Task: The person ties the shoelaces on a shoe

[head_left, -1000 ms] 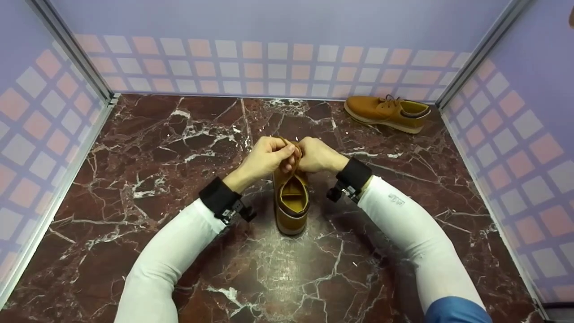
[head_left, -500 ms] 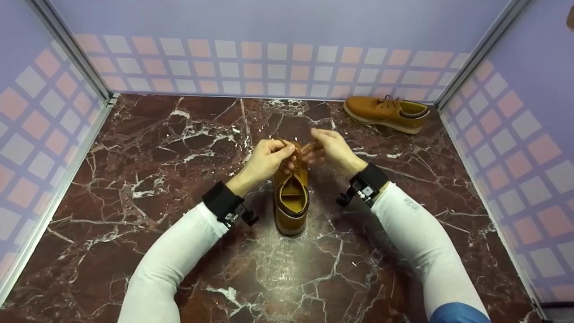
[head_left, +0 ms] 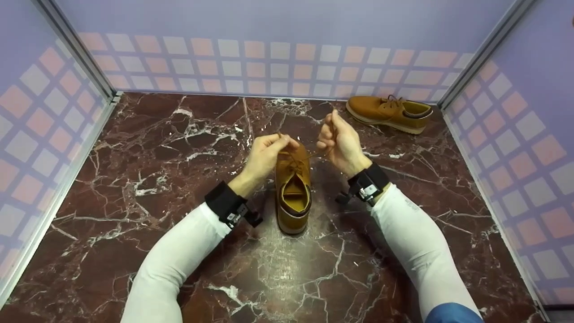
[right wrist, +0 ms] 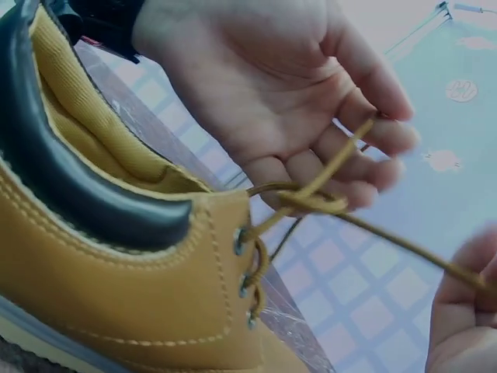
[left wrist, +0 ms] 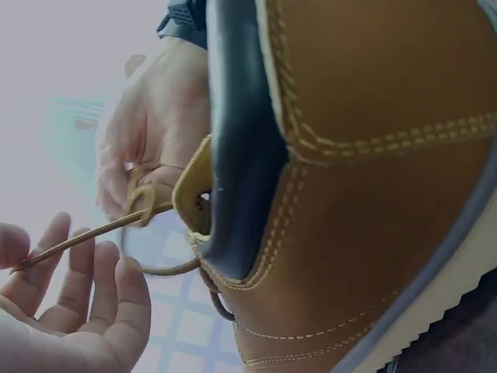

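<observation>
Walls: three pale violet panels, the back wall point(head_left: 269, 27) carrying rows of pink and white squares low down, the left wall point(head_left: 31, 148) and right wall point(head_left: 529, 134) patterned likewise; all cut off by the frame. Grey metal posts point(head_left: 74, 49) at the corners.

Surface: dark red-brown, white-veined, marbled; small white specks; a pale glare in front of me. Marbled surface point(head_left: 224, 278).

Sleeves: two, white; left sleeve point(head_left: 175, 264) and right sleeve point(head_left: 419, 242), the right ending in blue cloth point(head_left: 453, 313), cut off below.

Footwear: one tan shoe point(head_left: 293, 190), upright at centre between my hands, heel toward me, its toe partly hidden by my fingers. A second shoe point(head_left: 381, 112), upright near the back right corner, lace tied.

Hands: my left hand point(head_left: 265, 154), above the shoe's front, pinches one strand of lace point(right wrist: 404, 245) between thumb and forefinger. My right hand point(head_left: 341, 139), raised to the right, fingers curled in, grips the other strand. Black wristbands point(head_left: 224, 200) on both wrists.

Lace: brown, strands crossing and looping above the tongue; how they interlock is hard to make out. In the right wrist view my right hand is blurred and cut off.
</observation>
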`<act>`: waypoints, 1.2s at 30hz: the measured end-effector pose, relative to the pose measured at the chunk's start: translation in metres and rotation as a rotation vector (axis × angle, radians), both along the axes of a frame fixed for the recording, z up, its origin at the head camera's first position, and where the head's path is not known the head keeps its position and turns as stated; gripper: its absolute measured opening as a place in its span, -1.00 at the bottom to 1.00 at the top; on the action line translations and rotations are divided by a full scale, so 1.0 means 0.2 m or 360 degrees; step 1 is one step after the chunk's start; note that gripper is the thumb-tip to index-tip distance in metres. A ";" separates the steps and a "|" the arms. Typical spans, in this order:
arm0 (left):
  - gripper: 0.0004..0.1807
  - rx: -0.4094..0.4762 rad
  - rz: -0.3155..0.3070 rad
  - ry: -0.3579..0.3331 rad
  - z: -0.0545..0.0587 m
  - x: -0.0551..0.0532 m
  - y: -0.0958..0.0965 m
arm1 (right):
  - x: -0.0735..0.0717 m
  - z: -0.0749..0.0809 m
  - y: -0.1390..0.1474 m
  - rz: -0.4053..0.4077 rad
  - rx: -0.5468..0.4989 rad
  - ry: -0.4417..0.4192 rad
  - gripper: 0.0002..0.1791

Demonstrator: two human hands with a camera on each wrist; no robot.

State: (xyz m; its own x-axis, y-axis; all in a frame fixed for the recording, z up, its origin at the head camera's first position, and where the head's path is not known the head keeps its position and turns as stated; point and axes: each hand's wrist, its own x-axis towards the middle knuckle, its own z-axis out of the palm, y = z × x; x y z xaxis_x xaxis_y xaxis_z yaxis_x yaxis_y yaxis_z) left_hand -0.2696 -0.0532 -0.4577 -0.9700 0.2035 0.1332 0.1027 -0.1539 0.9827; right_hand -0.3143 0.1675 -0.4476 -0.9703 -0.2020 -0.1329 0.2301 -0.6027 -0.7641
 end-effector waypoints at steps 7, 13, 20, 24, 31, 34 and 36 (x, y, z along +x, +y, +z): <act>-0.41 0.0326 -0.0025 -0.0169 0.01 -0.01 -0.04 | -0.01 0.02 0.07 -0.0011 0.0000 0.0061 -0.51; -0.40 0.0566 0.0020 -0.0320 0.02 -0.03 -0.09 | 0.00 0.04 0.12 -0.0026 0.0120 0.0131 -0.53; -0.42 0.0696 0.0139 -0.0407 0.02 -0.05 -0.17 | 0.02 0.04 0.20 -0.0063 0.0186 0.0194 -0.56; -0.42 0.0723 0.0184 -0.0446 0.01 -0.07 -0.21 | 0.03 0.02 0.26 -0.0070 0.0269 0.0218 -0.59; -0.42 0.0744 0.0238 -0.0534 -0.05 -0.06 -0.25 | 0.04 -0.05 0.35 -0.0043 0.0812 0.0139 -0.60; -0.41 0.0731 0.0259 -0.0582 -0.10 -0.06 -0.26 | 0.04 -0.12 0.41 -0.0019 0.1062 0.0089 -0.61; -0.41 0.0698 0.0258 -0.0615 -0.14 -0.05 -0.27 | 0.04 -0.16 0.45 -0.0003 0.1186 0.0053 -0.61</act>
